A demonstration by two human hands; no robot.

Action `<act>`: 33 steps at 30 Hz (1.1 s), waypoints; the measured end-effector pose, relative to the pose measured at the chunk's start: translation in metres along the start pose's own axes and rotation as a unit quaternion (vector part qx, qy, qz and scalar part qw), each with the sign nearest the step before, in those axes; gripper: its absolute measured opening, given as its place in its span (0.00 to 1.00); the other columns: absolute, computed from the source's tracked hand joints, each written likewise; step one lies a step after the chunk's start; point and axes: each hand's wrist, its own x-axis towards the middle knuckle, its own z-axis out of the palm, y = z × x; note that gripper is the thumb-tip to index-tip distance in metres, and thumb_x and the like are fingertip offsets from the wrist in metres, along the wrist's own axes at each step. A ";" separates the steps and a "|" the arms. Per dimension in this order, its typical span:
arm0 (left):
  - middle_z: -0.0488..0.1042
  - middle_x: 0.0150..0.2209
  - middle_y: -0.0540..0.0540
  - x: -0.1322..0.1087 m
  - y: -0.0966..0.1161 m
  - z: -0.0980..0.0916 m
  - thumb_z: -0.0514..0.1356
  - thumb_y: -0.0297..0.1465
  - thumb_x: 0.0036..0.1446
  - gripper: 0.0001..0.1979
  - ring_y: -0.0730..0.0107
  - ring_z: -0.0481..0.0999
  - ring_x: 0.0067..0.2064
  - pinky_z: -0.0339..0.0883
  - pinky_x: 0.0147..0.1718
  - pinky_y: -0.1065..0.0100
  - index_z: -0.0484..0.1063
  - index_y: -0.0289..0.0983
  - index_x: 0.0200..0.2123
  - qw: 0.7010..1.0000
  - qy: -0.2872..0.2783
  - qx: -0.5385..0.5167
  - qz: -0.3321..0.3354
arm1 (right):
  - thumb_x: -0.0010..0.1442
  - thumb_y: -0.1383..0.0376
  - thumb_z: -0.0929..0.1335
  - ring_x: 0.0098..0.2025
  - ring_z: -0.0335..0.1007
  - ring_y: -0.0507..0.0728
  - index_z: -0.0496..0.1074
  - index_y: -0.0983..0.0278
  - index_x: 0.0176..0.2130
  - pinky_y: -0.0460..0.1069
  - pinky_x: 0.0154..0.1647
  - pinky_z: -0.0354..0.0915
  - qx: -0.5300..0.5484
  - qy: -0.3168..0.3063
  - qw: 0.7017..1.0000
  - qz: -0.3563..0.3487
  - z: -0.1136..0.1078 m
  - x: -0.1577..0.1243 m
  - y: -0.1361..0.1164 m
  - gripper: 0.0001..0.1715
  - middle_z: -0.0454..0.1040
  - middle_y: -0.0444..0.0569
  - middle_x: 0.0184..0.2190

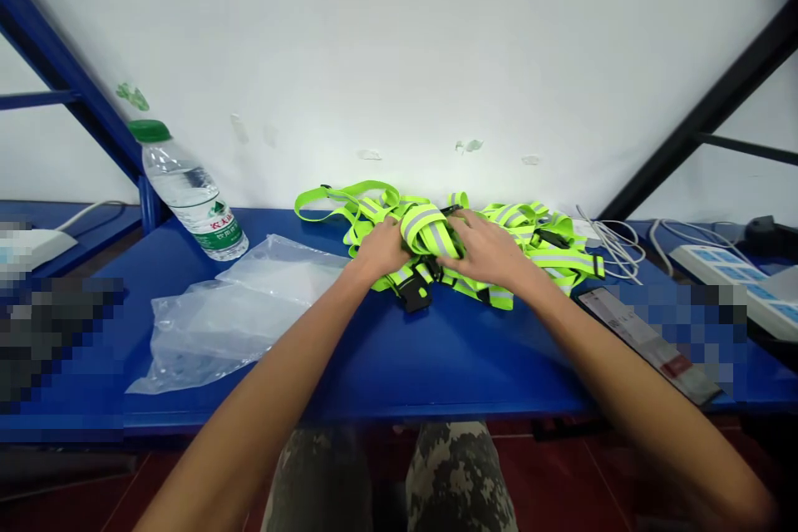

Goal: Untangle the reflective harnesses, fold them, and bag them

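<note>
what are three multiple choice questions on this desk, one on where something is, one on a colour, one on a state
1. Where is the water bottle relative to the reflective straps?
A) left of them
B) right of them
C) on the floor

2. What colour is the desk top?
A) red
B) blue
C) green

3. Where are the left hand and right hand?
A) lifted clear of the desk
B) both on the straps
C) both on the bottle

1: A, the bottle lies left of the bundle.
2: B, blue shows all around the straps.
3: B, both hands rest on the bundle.
</note>
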 end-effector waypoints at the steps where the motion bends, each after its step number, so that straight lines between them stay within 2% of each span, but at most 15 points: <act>1: 0.73 0.48 0.30 0.003 0.001 0.000 0.66 0.34 0.49 0.22 0.38 0.72 0.53 0.63 0.53 0.49 0.74 0.32 0.48 0.999 -0.009 0.046 0.000 | 0.57 0.57 0.70 0.52 0.70 0.72 0.67 0.68 0.56 0.62 0.49 0.66 -0.017 0.009 1.000 0.021 0.005 0.008 0.004 0.31 0.71 0.65 0.54; 5: 0.69 0.56 0.27 0.005 0.009 -0.009 0.59 0.44 0.59 0.33 0.40 0.68 0.58 0.61 0.55 0.51 0.63 0.29 0.61 0.989 -0.005 0.150 0.005 | 0.60 0.62 0.65 0.39 0.72 0.69 0.71 0.66 0.46 0.58 0.39 0.64 0.010 0.095 0.987 0.131 0.002 0.044 0.033 0.16 0.76 0.61 0.41; 9: 0.62 0.62 0.29 -0.007 0.020 -0.020 0.59 0.47 0.59 0.39 0.40 0.68 0.60 0.63 0.54 0.51 0.54 0.36 0.68 0.970 -0.086 0.229 -0.013 | 0.67 0.58 0.58 0.47 0.70 0.67 0.69 0.67 0.50 0.58 0.44 0.64 0.012 0.259 0.929 0.264 -0.011 0.067 0.056 0.20 0.74 0.64 0.46; 11: 0.61 0.62 0.29 -0.013 0.021 -0.020 0.57 0.48 0.59 0.41 0.40 0.69 0.59 0.64 0.52 0.51 0.49 0.39 0.70 0.957 -0.132 0.258 -0.022 | 0.66 0.60 0.60 0.50 0.69 0.67 0.69 0.69 0.51 0.57 0.47 0.63 -0.018 0.200 0.944 0.263 -0.012 0.071 0.059 0.21 0.73 0.65 0.49; 14: 0.69 0.56 0.31 -0.016 0.018 -0.016 0.54 0.45 0.63 0.37 0.42 0.71 0.57 0.66 0.50 0.52 0.48 0.39 0.70 0.948 -0.135 0.287 -0.019 | 0.59 0.58 0.68 0.52 0.69 0.70 0.73 0.68 0.50 0.59 0.50 0.63 -0.034 -0.004 0.981 0.189 -0.006 0.064 0.054 0.22 0.75 0.62 0.49; 15: 0.72 0.53 0.32 -0.015 0.017 -0.015 0.54 0.43 0.64 0.35 0.42 0.72 0.56 0.66 0.50 0.53 0.49 0.38 0.70 0.949 -0.129 0.289 -0.019 | 0.58 0.57 0.69 0.54 0.68 0.71 0.74 0.67 0.49 0.60 0.51 0.63 -0.029 -0.015 0.986 0.164 -0.005 0.058 0.050 0.23 0.75 0.61 0.50; 16: 0.73 0.52 0.33 -0.015 0.017 -0.015 0.54 0.42 0.64 0.34 0.43 0.72 0.55 0.66 0.49 0.53 0.50 0.37 0.70 0.951 -0.121 0.284 -0.019 | 0.59 0.56 0.69 0.55 0.66 0.71 0.74 0.67 0.49 0.61 0.53 0.62 -0.021 0.016 0.989 0.144 -0.005 0.051 0.044 0.23 0.74 0.61 0.51; 19: 0.71 0.53 0.31 -0.013 0.022 -0.023 0.57 0.41 0.62 0.33 0.43 0.71 0.56 0.65 0.51 0.53 0.56 0.34 0.67 0.962 -0.048 0.267 -0.008 | 0.65 0.57 0.63 0.54 0.67 0.67 0.76 0.68 0.47 0.60 0.55 0.61 0.030 0.176 0.980 0.090 -0.011 0.024 0.020 0.21 0.76 0.60 0.48; 20: 0.71 0.53 0.32 -0.013 0.025 -0.028 0.58 0.41 0.60 0.31 0.44 0.70 0.56 0.64 0.52 0.53 0.60 0.34 0.64 0.966 -0.014 0.257 0.007 | 0.66 0.57 0.62 0.50 0.69 0.65 0.76 0.67 0.45 0.58 0.53 0.62 0.058 0.183 0.979 0.063 -0.015 0.014 0.011 0.20 0.77 0.58 0.44; 22: 0.72 0.50 0.35 -0.015 0.034 -0.039 0.60 0.43 0.58 0.26 0.48 0.71 0.53 0.64 0.52 0.55 0.69 0.34 0.54 0.977 -0.006 0.206 0.051 | 0.65 0.55 0.63 0.45 0.71 0.61 0.77 0.65 0.41 0.55 0.50 0.65 0.110 0.111 0.988 -0.010 -0.021 -0.003 -0.003 0.19 0.78 0.54 0.40; 24: 0.74 0.46 0.41 -0.020 0.040 -0.048 0.63 0.47 0.53 0.25 0.55 0.74 0.49 0.67 0.49 0.59 0.71 0.37 0.49 0.981 -0.122 0.121 0.087 | 0.59 0.51 0.69 0.48 0.70 0.62 0.77 0.63 0.43 0.55 0.50 0.65 0.111 0.008 0.992 -0.064 -0.023 -0.015 -0.009 0.21 0.76 0.53 0.43; 26: 0.74 0.50 0.43 -0.024 0.041 -0.050 0.69 0.49 0.43 0.34 0.55 0.73 0.51 0.67 0.51 0.60 0.69 0.40 0.52 0.955 -0.272 0.080 0.091 | 0.54 0.51 0.73 0.56 0.65 0.67 0.76 0.63 0.48 0.59 0.53 0.63 0.059 -0.059 0.994 -0.070 -0.018 -0.019 -0.008 0.26 0.73 0.56 0.51; 28: 0.71 0.56 0.42 -0.028 0.037 -0.047 0.73 0.48 0.34 0.45 0.48 0.69 0.58 0.62 0.57 0.55 0.66 0.43 0.57 0.934 -0.334 0.103 0.072 | 0.56 0.55 0.72 0.60 0.60 0.70 0.74 0.63 0.52 0.61 0.55 0.61 0.011 -0.089 0.995 -0.050 -0.009 -0.018 -0.004 0.27 0.69 0.57 0.55; 30: 0.69 0.59 0.41 -0.031 0.032 -0.043 0.73 0.44 0.35 0.47 0.46 0.66 0.61 0.59 0.60 0.51 0.64 0.43 0.60 0.942 -0.312 0.106 0.062 | 0.61 0.59 0.69 0.60 0.60 0.69 0.73 0.63 0.53 0.61 0.56 0.61 -0.007 -0.093 0.995 -0.026 0.000 -0.015 0.000 0.23 0.70 0.57 0.56; 33: 0.68 0.60 0.42 -0.031 0.028 -0.041 0.68 0.39 0.44 0.41 0.51 0.68 0.60 0.61 0.60 0.54 0.62 0.41 0.63 0.979 -0.195 -0.004 0.060 | 0.63 0.61 0.65 0.57 0.63 0.70 0.75 0.66 0.49 0.62 0.54 0.62 -0.025 -0.066 0.997 0.021 0.006 -0.011 -0.001 0.18 0.72 0.59 0.53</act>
